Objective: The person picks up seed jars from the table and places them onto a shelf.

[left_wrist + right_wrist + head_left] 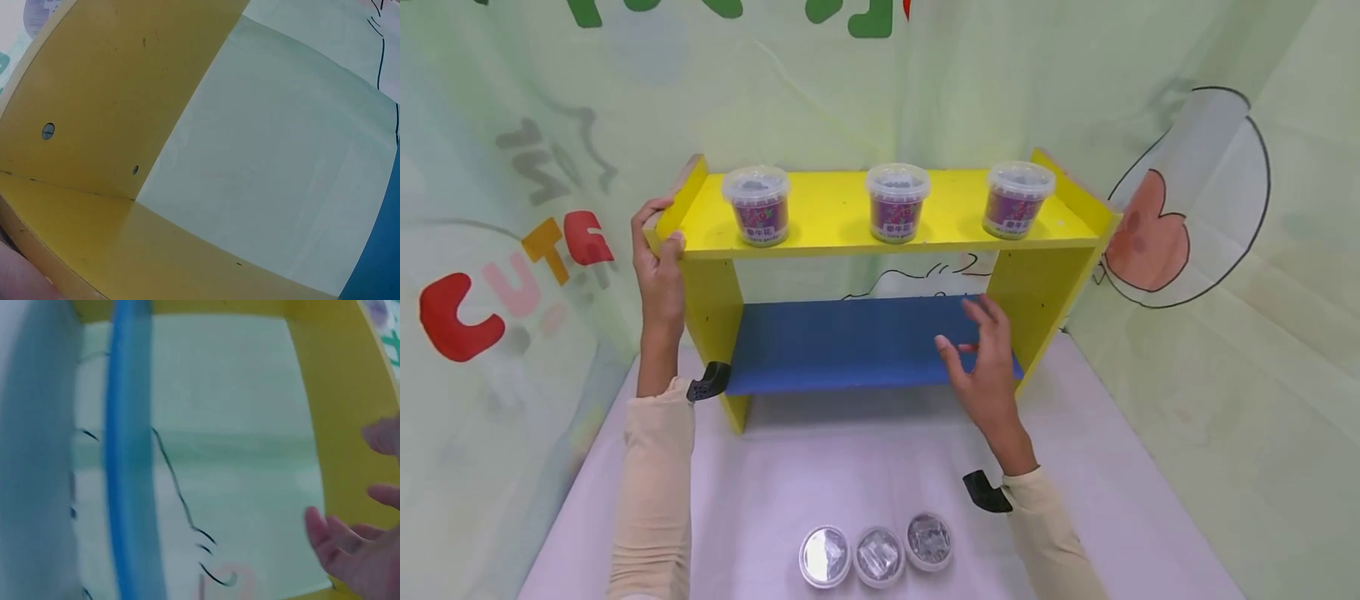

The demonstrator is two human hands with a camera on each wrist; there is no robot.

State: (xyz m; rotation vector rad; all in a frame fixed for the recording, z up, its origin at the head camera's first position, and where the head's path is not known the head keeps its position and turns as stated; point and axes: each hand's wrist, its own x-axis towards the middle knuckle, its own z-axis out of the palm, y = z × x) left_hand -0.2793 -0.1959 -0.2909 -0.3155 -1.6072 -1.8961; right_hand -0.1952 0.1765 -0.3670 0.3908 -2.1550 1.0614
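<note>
Shelf unit [1037, 300] is being gripped at its top left end by the left hand [660, 283], thumb on the front edge, while the right hand [988, 367] is being held spread and empty near the blue shelf [850, 342]. With three tubs [897, 204] being carried on the yellow top board [827, 208], a firm, level grip is probably being called for, so nothing's getting tipped.

Booth-like setup, wider room type unclear: pale green printed curtains [820, 108] with cartoon drawing [1213, 200] and coloured letters [456, 321] on three sides of pale table [1105, 492], yellow-blue shelf unit [827, 208].
</note>
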